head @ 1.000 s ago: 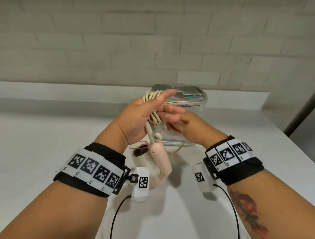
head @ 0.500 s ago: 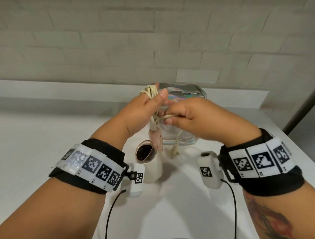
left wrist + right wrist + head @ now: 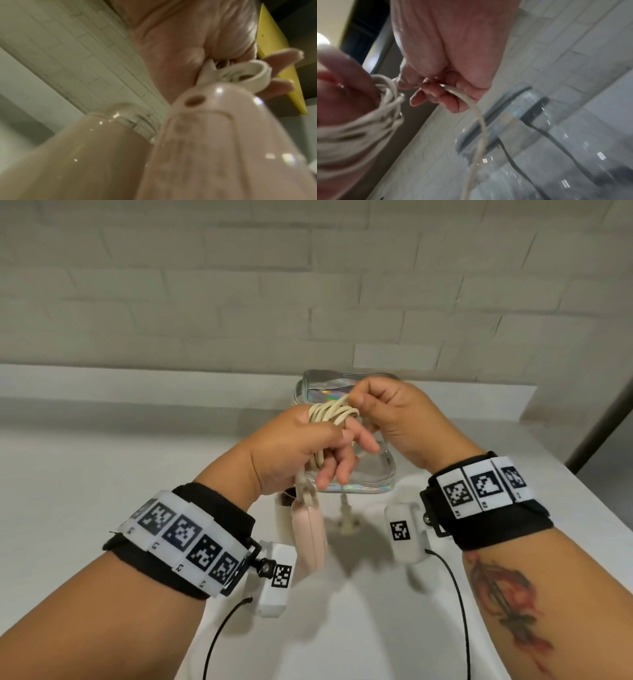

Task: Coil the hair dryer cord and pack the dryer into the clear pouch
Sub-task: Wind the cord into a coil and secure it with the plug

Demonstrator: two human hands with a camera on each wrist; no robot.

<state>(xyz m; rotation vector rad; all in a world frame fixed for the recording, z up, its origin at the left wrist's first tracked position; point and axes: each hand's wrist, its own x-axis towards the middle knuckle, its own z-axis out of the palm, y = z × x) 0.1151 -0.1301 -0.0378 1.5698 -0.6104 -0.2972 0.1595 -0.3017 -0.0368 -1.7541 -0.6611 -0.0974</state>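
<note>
A pale pink hair dryer (image 3: 308, 532) hangs below my left hand (image 3: 308, 443), its handle and barrel filling the left wrist view (image 3: 223, 148). My left hand grips a bundle of cream cord loops (image 3: 330, 414). My right hand (image 3: 376, 409) pinches the free cord (image 3: 458, 93) just beside the bundle's top. The cord's plug end (image 3: 347, 522) dangles above the table. The clear pouch (image 3: 370, 470) with an iridescent zip strip lies behind both hands, largely hidden by them, and shows close up in the right wrist view (image 3: 547, 135).
The white table (image 3: 102, 474) runs to a raised ledge (image 3: 137, 381) under a pale brick wall. Its right edge (image 3: 603, 508) drops off near a dark post. Black cables trail from both wrist cameras across the near table.
My right hand has risen from below the bundle to its top, carrying the free cord up and over. The dryer has swung so its handle faces me. My view has tilted down slightly.
</note>
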